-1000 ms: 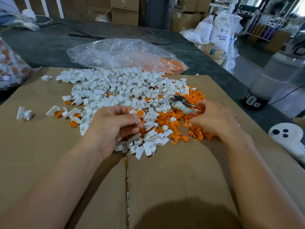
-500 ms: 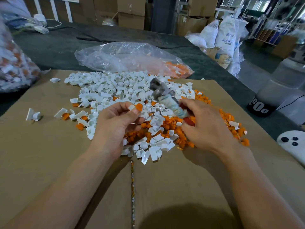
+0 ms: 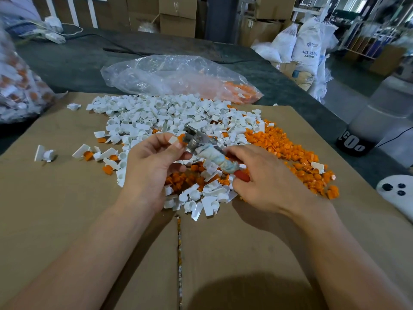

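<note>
Your left hand point(image 3: 149, 171) pinches a white-and-orange piece point(image 3: 176, 139) between thumb and curled fingers, held above the near edge of the parts pile point(image 3: 167, 117). Your right hand point(image 3: 268, 182) wraps tight round the taped handles of the cutters point(image 3: 207, 151), metal head touching the piece. Loose orange caps point(image 3: 290, 153) lie to the right, on cardboard point(image 3: 67, 209)

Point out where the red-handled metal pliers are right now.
Head view, centre: the red-handled metal pliers are gripped by the right hand, their tip at the small white-and-orange plastic piece pinched by the left hand, over the white plastic parts.
</note>
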